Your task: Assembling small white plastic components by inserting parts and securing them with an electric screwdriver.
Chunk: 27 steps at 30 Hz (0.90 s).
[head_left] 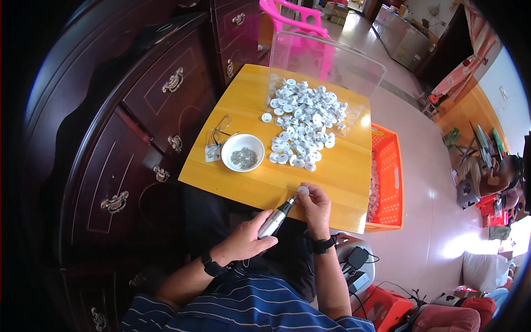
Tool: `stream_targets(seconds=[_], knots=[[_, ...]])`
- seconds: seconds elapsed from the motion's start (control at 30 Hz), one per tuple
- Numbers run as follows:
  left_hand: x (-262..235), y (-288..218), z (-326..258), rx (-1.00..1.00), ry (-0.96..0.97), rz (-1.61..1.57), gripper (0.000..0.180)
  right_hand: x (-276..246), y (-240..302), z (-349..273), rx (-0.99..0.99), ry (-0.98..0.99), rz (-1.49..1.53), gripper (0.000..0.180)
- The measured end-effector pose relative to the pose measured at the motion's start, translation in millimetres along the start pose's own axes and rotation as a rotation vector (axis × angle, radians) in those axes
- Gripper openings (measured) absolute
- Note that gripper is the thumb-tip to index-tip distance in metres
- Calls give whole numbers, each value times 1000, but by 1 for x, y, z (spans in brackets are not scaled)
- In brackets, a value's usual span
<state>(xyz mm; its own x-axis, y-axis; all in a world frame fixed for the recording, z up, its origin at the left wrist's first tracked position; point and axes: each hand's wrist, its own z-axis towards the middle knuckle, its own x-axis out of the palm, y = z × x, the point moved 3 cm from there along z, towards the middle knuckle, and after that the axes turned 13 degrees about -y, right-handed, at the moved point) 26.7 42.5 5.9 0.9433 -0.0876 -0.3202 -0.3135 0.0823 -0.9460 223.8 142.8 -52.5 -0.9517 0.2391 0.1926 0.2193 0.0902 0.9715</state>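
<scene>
My left hand (250, 238) is wrapped round a silver and black electric screwdriver (275, 221) that slants up to the right. Its tip meets a small round white plastic part (302, 190), which my right hand (316, 206) pinches at the table's front edge. Beyond my hands, a heap of similar white plastic parts (310, 113) covers the far right of the yellow wooden table (254, 94). A white bowl (227, 157) with many small metal screws (244, 158) stands left of the heap.
A pair of glasses (223, 130) and a small packet (212, 153) lie beside the bowl. A clear plastic sheet (326, 52) stands behind the heap. An orange crate (394, 177) touches the table's right side; dark drawers (160, 105) rise at the left. Another person (492, 177) sits far right.
</scene>
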Motion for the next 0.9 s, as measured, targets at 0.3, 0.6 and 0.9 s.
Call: stream_targets(seconds=[0.3, 0.6, 0.9], knots=[[2, 8, 1, 7, 0, 12, 66, 2, 0, 0, -1, -4, -10, 19], [1, 10, 1, 71, -42, -29, 66, 2, -3, 3, -34, 20, -4, 19], [0, 12, 2, 20, -13, -41, 64, 1, -4, 1, -27, 0, -54, 20]])
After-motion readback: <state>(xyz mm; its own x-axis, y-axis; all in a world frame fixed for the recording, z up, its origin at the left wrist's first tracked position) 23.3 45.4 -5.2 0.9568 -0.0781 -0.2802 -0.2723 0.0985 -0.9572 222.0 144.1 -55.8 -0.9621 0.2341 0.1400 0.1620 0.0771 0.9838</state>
